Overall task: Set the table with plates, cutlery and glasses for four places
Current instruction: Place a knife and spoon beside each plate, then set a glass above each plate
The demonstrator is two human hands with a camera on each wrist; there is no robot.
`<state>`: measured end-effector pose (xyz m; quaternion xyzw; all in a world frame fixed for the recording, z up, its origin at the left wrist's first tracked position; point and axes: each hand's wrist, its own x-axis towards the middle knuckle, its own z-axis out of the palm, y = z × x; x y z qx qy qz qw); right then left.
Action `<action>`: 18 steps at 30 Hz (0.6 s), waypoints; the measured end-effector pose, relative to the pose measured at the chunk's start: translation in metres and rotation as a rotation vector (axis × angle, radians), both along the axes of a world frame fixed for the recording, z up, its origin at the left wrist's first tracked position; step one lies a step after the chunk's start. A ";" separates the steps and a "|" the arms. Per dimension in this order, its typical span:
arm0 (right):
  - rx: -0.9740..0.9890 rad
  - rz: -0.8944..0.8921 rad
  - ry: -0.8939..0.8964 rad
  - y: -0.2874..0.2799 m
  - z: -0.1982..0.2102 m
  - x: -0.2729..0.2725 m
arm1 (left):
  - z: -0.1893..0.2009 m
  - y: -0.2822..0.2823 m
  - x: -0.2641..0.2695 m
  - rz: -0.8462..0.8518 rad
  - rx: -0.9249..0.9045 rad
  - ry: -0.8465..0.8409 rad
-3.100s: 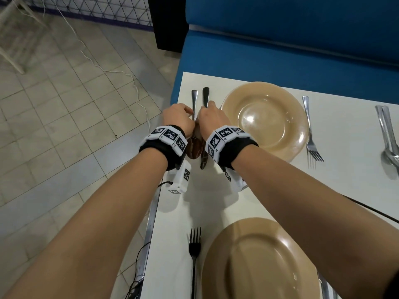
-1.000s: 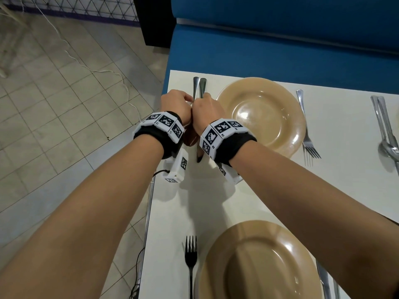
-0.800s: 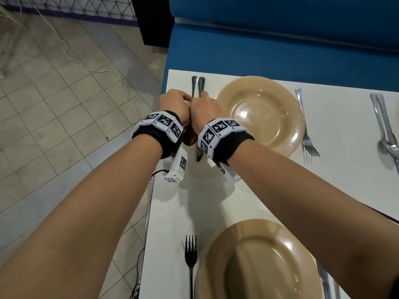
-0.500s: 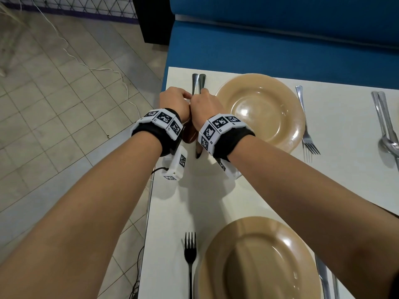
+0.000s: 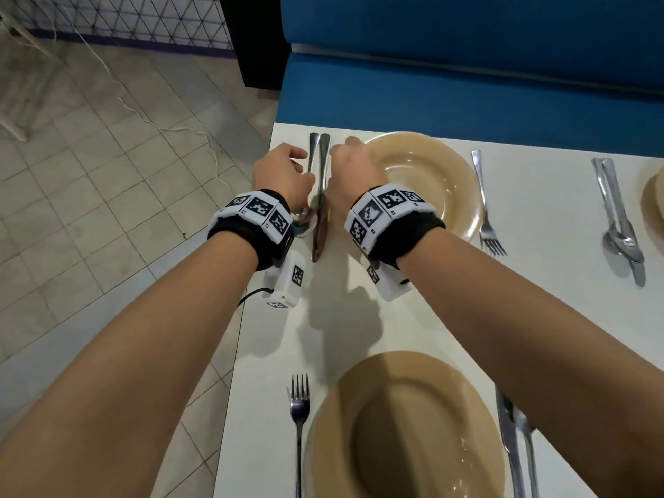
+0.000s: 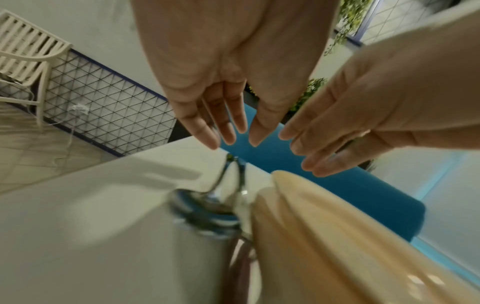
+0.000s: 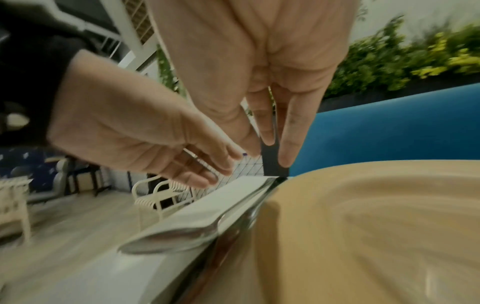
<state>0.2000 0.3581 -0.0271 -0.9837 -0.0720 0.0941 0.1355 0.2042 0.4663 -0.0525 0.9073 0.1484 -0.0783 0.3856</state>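
Left hand (image 5: 278, 172): fingers straight and loose, holding nothing, above the spoon.
Right hand (image 5: 354, 170): fingers straight and relaxed, empty, above the knife.
Spoon (image 5: 312, 163): flat on the surface, touching the knife beside it, at 9 o'clock of the far plate.
Knife (image 5: 321, 224): just left of the far plate (image 5: 431, 174).
Fork (image 5: 485, 210): at 3 o'clock of the far plate.
Near plate (image 5: 406, 425): at 6 o'clock on the surface (image 5: 539, 282), dark fork (image 5: 300, 407) at its left.

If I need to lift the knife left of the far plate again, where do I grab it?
Take the knife by its handle end near the table's far edge, from above with a fingertip pinch. It lies flat, tight against the spoon, with the plate beside the blade.
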 end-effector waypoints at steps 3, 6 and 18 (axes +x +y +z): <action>0.164 -0.194 0.000 -0.047 0.016 -0.008 | 0.019 -0.030 -0.012 -0.018 -0.065 -0.050; 0.274 -0.383 -0.015 -0.117 0.031 -0.024 | 0.037 -0.086 -0.025 -0.071 -0.141 -0.056; 0.342 -0.852 -0.184 -0.524 0.083 -0.156 | 0.101 -0.478 -0.090 -0.434 -0.309 -0.155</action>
